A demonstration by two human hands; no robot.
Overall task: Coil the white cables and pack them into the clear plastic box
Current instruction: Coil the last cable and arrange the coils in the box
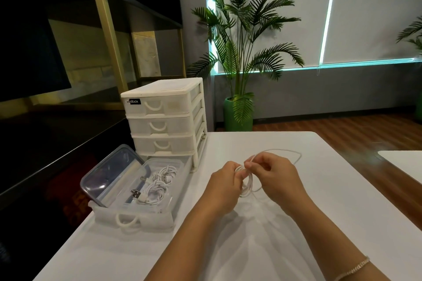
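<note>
Above the middle of the white table [262, 242], both my hands hold one white cable [249, 186]. My left hand [225, 183] grips the small coil of loops. My right hand [277, 175] pinches the cable just beside it, and a loose length arcs away behind to the right [294, 154]. The clear plastic box [159, 163] sits at the left in a pulled-out drawer [134, 218], its lid [109, 171] leaning at its left side. Several coiled white cables [157, 186] with USB plugs lie inside.
A white three-drawer organiser [164, 118] stands at the table's back left, right behind the box. The table's left edge drops to a dark floor. A potted palm [242, 52] stands beyond the far edge. A second white table [404, 162] shows at the right.
</note>
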